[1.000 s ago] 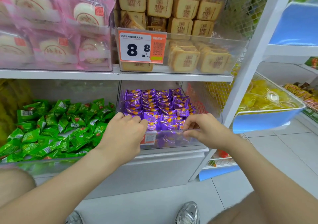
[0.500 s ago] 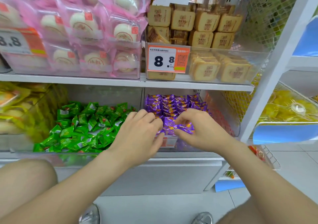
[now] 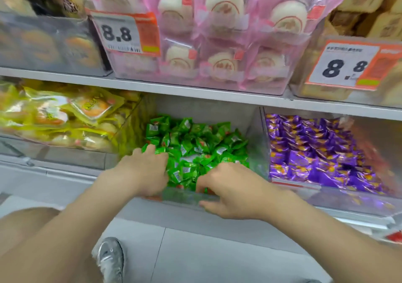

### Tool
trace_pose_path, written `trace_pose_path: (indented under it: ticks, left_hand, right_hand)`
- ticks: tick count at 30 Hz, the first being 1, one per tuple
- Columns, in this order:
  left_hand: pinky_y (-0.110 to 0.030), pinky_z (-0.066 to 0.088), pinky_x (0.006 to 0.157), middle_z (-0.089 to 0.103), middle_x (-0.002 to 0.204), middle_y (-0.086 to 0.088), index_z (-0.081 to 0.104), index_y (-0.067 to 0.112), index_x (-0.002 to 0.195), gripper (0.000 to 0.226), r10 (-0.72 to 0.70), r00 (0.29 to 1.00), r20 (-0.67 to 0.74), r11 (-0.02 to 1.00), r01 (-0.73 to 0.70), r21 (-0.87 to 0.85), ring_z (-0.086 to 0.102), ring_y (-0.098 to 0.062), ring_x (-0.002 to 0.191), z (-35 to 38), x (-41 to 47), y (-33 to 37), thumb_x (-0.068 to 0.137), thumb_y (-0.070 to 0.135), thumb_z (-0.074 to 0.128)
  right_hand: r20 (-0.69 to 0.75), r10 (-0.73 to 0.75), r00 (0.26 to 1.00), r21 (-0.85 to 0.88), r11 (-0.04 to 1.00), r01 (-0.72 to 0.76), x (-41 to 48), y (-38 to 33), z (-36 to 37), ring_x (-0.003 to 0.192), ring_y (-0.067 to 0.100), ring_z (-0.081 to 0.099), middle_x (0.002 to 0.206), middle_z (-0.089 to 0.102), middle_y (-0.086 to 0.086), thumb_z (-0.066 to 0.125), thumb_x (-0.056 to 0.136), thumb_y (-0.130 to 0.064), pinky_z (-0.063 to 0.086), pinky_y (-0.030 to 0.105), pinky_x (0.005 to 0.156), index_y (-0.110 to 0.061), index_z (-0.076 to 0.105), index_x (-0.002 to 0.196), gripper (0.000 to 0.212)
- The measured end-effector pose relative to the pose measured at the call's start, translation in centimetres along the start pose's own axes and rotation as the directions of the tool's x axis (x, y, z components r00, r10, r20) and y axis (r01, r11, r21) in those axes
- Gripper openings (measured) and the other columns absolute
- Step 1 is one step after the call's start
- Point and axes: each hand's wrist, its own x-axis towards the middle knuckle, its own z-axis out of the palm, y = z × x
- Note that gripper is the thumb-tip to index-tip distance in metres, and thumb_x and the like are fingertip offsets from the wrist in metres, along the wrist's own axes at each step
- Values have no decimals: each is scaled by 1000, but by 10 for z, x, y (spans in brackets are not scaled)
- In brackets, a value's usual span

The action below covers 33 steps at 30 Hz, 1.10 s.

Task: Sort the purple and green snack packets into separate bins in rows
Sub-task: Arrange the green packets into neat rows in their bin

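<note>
A loose heap of green snack packets [image 3: 195, 143] fills a clear bin [image 3: 185, 196] in the middle of the lower shelf. To its right, purple snack packets [image 3: 315, 152] lie in rows in their own clear bin [image 3: 348, 200]. My left hand [image 3: 141, 171] rests palm down on the green packets at the bin's front left, fingers stretched out. At the bin's front right, my right hand [image 3: 235, 189] has its fingers curled over the front wall into the packets and its thumb outside along the wall.
A bin of yellow packets [image 3: 65, 117] stands left of the green bin. On the white upper shelf [image 3: 195, 91] are pink-wrapped buns [image 3: 217, 43] and price tags [image 3: 130, 34]. My grey shoe [image 3: 111, 258] stands on the tiled floor below.
Both hands have left the purple bin and moved left to the green bin. The view has swung left and closer, so the green bin is now central.
</note>
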Motion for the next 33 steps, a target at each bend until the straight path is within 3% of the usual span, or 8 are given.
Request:
trace_pose_path:
  ticks: [12,17,20,22,25,27,30,33]
  left_hand:
    - [-56,40,111,41,151,-16,35,20,150,77,73,996,-46,970,-82,-230,37,-48,140,23,12,-11,94,72,39]
    - [-55,27,121,0,170,-31,22,10,160,96,51,998,28,940,-39,-339,11,-53,155,13,13,-16,91,66,60]
    - [-55,22,124,-8,168,-33,18,7,161,96,22,993,114,937,19,-348,-1,-51,157,7,18,-15,93,54,65]
    - [-54,22,126,2,166,-36,11,4,162,88,7,987,158,934,50,-354,5,-51,157,6,27,-15,97,37,61]
    - [-50,29,124,9,166,-33,8,3,162,75,-14,983,182,920,83,-382,19,-46,155,0,37,-18,99,13,50]
    - [-50,25,126,-1,169,-32,6,1,162,74,-19,982,188,944,79,-321,13,-46,157,1,42,-20,100,10,45]
    - [-53,16,125,-11,169,-32,19,2,159,63,-3,973,232,956,70,-283,-1,-47,158,4,48,-15,101,11,42]
    - [-43,41,111,40,154,-22,46,10,132,34,64,980,186,894,27,-447,41,-37,140,11,55,-9,98,12,46]
  right_hand:
    - [240,316,918,-186,943,-276,20,-26,-25,85,25,61,84,68,0,68,81,-25,51,35,66,-21,68,85,6]
    - [161,409,898,90,900,-426,41,-9,-27,61,8,62,57,67,-5,65,86,-67,58,35,70,-16,69,65,55]
    - [15,427,904,129,896,-425,68,3,-12,106,17,64,109,67,-7,69,72,-76,56,40,94,-33,70,117,62]
    - [227,386,894,210,877,-432,86,6,6,144,31,41,152,42,3,69,66,-82,42,51,116,-46,38,152,99]
    - [458,337,822,44,916,-400,107,11,34,157,47,-4,173,5,3,76,79,-67,20,71,120,-57,2,159,109]
    - [405,338,849,-113,940,-321,114,14,38,151,52,9,167,17,7,78,80,-61,31,70,111,-57,6,158,106]
    - [200,330,923,-211,934,-288,119,29,28,126,43,52,132,52,8,70,87,-41,48,44,82,-42,38,149,69]
    - [46,445,894,-150,888,-435,105,51,11,115,35,64,123,64,8,63,89,-32,50,40,80,-39,54,135,46]
